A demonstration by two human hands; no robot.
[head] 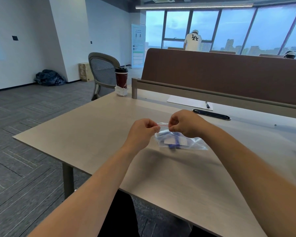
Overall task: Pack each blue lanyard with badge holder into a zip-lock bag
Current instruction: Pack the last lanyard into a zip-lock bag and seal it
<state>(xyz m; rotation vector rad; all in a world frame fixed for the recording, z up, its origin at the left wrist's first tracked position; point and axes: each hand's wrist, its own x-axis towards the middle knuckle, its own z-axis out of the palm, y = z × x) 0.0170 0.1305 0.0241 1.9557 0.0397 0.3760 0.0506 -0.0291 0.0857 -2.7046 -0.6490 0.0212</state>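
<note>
A clear zip-lock bag (193, 143) with a red seal line hangs over the desk between my hands, its lower part resting on the tabletop. Inside it lies a blue lanyard with badge holder (173, 142), folded up. My left hand (142, 132) pinches the left end of the bag's top strip. My right hand (186, 124) pinches the strip a short way to the right. The stretch of red seal between my fingers is taut.
The light wooden desk (101, 134) has its left edge near my left arm. A dark red cup (121, 79) stands at the far corner. A paper sheet with a pen (207, 104) and a black cable slot (211, 114) lie behind my hands. A brown divider (229, 76) closes the back.
</note>
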